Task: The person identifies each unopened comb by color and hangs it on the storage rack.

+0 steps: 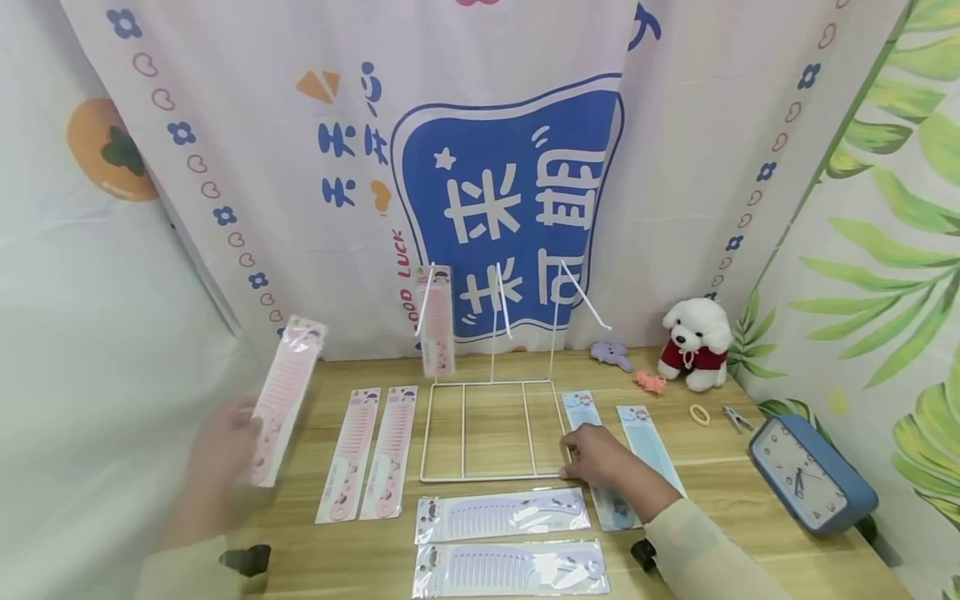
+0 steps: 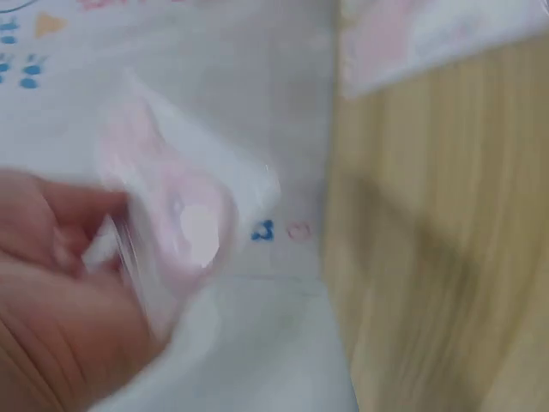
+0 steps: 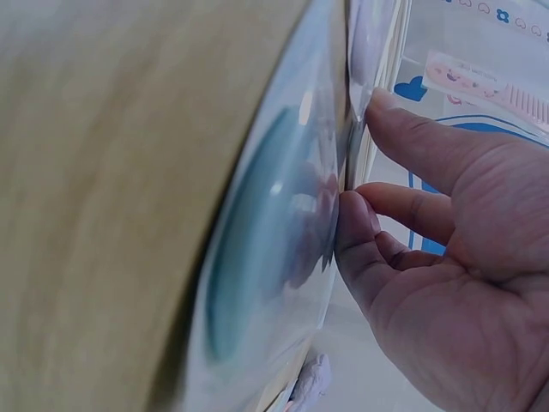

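The left hand (image 1: 225, 442) has its grip clamped on a packaged pink comb (image 1: 287, 392), raised at the left of the bench (image 1: 337, 562), while the right hand (image 1: 602, 458) pinches the near right corner of the white wire rack (image 1: 495, 478), whose left hook (image 1: 425, 300) carries a second pink comb (image 1: 440, 337).

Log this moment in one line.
left hand: holds pink comb pack | right hand: holds white rack, base corner | hanging on rack: another pink pack
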Tool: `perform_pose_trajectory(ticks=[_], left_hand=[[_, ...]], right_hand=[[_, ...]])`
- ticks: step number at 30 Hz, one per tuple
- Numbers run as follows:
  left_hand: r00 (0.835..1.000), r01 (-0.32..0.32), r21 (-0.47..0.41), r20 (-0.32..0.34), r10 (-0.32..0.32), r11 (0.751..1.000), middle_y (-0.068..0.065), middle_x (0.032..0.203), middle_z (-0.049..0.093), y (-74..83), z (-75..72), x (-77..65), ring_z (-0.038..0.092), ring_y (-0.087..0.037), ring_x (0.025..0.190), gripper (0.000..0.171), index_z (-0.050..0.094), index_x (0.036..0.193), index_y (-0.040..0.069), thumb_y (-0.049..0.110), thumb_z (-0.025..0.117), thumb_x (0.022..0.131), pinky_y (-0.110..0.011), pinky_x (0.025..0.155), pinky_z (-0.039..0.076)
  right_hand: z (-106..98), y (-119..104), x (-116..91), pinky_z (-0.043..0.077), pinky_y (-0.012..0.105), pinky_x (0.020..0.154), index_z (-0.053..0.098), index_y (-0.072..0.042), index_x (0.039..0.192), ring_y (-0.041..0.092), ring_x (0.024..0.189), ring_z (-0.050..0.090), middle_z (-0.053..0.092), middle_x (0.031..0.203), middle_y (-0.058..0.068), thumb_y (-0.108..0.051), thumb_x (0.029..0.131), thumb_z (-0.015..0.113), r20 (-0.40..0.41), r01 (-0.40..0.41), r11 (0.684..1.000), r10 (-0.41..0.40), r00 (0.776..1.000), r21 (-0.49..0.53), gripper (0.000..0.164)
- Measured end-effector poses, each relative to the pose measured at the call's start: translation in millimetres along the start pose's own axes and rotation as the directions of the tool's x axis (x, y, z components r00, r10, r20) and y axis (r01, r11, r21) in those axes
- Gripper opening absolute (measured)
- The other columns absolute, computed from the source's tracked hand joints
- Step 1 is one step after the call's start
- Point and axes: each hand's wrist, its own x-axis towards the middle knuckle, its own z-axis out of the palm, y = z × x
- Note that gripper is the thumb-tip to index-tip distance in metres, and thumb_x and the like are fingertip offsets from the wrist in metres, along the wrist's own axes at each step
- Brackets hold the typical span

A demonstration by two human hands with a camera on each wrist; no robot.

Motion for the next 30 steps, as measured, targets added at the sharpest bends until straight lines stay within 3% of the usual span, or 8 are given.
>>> perform_pose_trajectory(ticks=[3, 6, 11, 13, 15, 21, 25, 30], left_hand=[[0.988, -0.129, -0.096, 0.067, 0.136, 0.987, -0.033, 0.157, 0.053, 11.3, 4.4, -6.1, 0.07, -0.034, 0.116, 0.051, 0.04, 0.164, 0.003, 0.023, 0.046, 0.117, -0.035, 0.084, 0.059], [0.953, -0.251, -0.281, 0.095, 0.287, 0.926, -0.013, 0.138, 0.071, 27.3, 14.6, -16.5, 0.073, -0.018, 0.108, 0.039, 0.051, 0.151, -0.001, 0.014, 0.052, 0.115, -0.031, 0.086, 0.064], [0.842, -0.427, -0.508, 0.08, 0.534, 0.749, 0.01, 0.11, 0.073, 49.9, 37.0, -32.6, 0.071, -0.007, 0.098, 0.02, 0.064, 0.127, -0.002, -0.005, 0.056, 0.109, -0.024, 0.083, 0.065], [0.802, -0.468, -0.534, 0.078, 0.592, 0.704, 0.009, 0.108, 0.073, 54.6, 45.1, -34.5, 0.072, -0.007, 0.097, 0.021, 0.067, 0.124, 0.002, -0.007, 0.056, 0.108, -0.024, 0.082, 0.065], [0.777, -0.486, -0.552, 0.081, 0.624, 0.678, 0.008, 0.108, 0.073, 57.7, 51.9, -34.6, 0.071, -0.007, 0.096, 0.022, 0.067, 0.124, 0.002, -0.007, 0.056, 0.108, -0.025, 0.081, 0.065], [0.767, -0.492, -0.549, 0.094, 0.634, 0.676, 0.008, 0.109, 0.073, 62.9, 63.5, -31.0, 0.071, -0.008, 0.096, 0.02, 0.065, 0.127, -0.003, -0.004, 0.057, 0.109, -0.024, 0.08, 0.065], [0.78, -0.484, -0.532, 0.097, 0.618, 0.694, 0.008, 0.109, 0.072, 65.0, 65.9, -30.0, 0.07, -0.008, 0.096, 0.019, 0.065, 0.127, -0.005, -0.002, 0.058, 0.109, -0.023, 0.081, 0.064], [0.801, -0.474, -0.502, 0.094, 0.591, 0.723, 0.008, 0.108, 0.071, 66.9, 65.8, -30.9, 0.068, -0.007, 0.095, 0.02, 0.064, 0.128, -0.007, 0.0, 0.059, 0.11, -0.021, 0.08, 0.062]], right_hand=[[-1, -1, -1, 0.042, 0.037, 0.071, 0.068, -0.013, 0.094, 0.017, 0.073, 0.047, 0.053, 0.083, 0.002, -0.024, 0.094, 0.088, 0.009, -0.014, 1.0, 0.014, 1.0, -0.002, 0.023], [-1, -1, -1, 0.042, 0.038, 0.071, 0.07, -0.012, 0.097, 0.018, 0.073, 0.048, 0.054, 0.084, 0.004, -0.023, 0.094, 0.089, 0.008, -0.016, 1.0, 0.016, 1.0, 0.0, 0.022], [0, -1, -1, 0.044, 0.038, 0.073, 0.074, -0.01, 0.108, 0.017, 0.075, 0.048, 0.057, 0.086, 0.004, -0.023, 0.094, 0.089, 0.007, -0.027, 1.0, 0.027, 1.0, 0.003, 0.024], [0, -1, 0, 0.046, 0.039, 0.075, 0.075, -0.01, 0.113, 0.018, 0.077, 0.051, 0.059, 0.089, 0.004, -0.023, 0.093, 0.089, 0.009, -0.036, 0.999, 0.036, 0.999, 0.002, 0.028], [0, -1, 0, 0.048, 0.041, 0.077, 0.076, -0.009, 0.118, 0.019, 0.08, 0.053, 0.062, 0.092, 0.004, -0.023, 0.093, 0.089, 0.013, -0.043, 0.999, 0.043, 0.999, 0.001, 0.031], [-1, -1, 1, 0.055, 0.043, 0.083, 0.075, -0.006, 0.131, 0.019, 0.088, 0.055, 0.068, 0.106, 0.004, -0.024, 0.093, 0.09, 0.01, -0.052, 0.999, 0.052, 0.999, -0.004, 0.045], [0, -1, 1, 0.048, 0.039, 0.073, 0.076, -0.009, 0.112, 0.017, 0.076, 0.05, 0.06, 0.088, 0.003, -0.024, 0.094, 0.089, 0.015, -0.044, 0.999, 0.044, 0.999, 0.003, 0.027], [1, -1, 0, 0.042, 0.037, 0.069, 0.073, -0.012, 0.103, 0.017, 0.071, 0.048, 0.053, 0.081, 0.001, -0.024, 0.094, 0.089, 0.013, -0.039, 0.999, 0.039, 0.999, 0.008, 0.022]])
